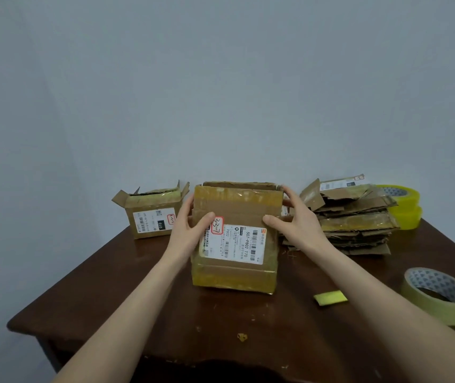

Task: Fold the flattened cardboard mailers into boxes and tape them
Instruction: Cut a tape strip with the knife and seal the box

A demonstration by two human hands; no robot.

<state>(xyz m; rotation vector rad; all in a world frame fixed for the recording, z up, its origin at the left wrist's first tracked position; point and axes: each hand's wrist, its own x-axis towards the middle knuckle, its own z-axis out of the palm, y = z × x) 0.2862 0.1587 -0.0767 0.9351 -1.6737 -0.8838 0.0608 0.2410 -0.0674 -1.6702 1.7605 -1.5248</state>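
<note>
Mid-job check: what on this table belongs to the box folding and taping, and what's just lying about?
Job: centre box, gripped by left hand and right hand; stack of flattened mailers; small box at left, flaps up; near tape roll; two stacked tape rolls at back.
Lying about: yellow tape scrap; small yellowish scrap near the front edge.

left hand (pixel 190 225): grips box (pixel 237 211) side, thumb in front | right hand (pixel 297 217): likewise | forearms extended

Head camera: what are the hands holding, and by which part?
The brown cardboard box: left hand grips its left side, right hand its upper right edge.
</note>
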